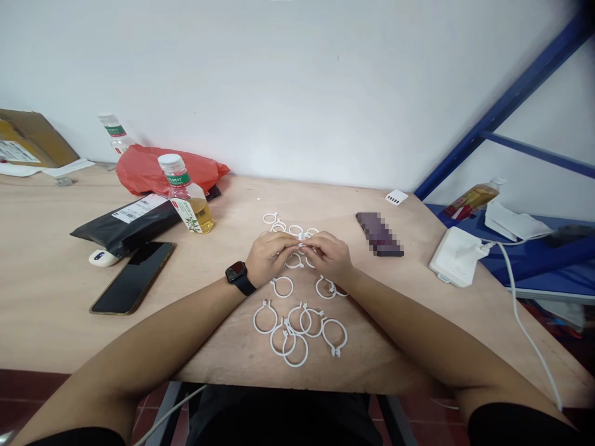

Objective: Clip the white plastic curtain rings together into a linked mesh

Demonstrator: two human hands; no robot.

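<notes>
Left hand [268, 255], right hand [332, 257] meet mid-table, fingertips pinched shut on white ring [302, 248] (mostly hidden by fingers). Loose rings [297, 328] crowd wrists. Bottle [188, 195], phone [133, 277] left; white box [458, 255] near right edge. Bare table [209, 334] front-left.

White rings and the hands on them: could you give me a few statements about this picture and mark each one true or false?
1. The left hand and the right hand meet on one white ring, pinched between them. True.
2. The watch is on the right wrist. False: it is on the left wrist.
3. Loose rings lie on the table, nearer the person than the hands. True.
4. The white-capped bottle in front of the red bag lies on its side. False: it stands upright.
</notes>
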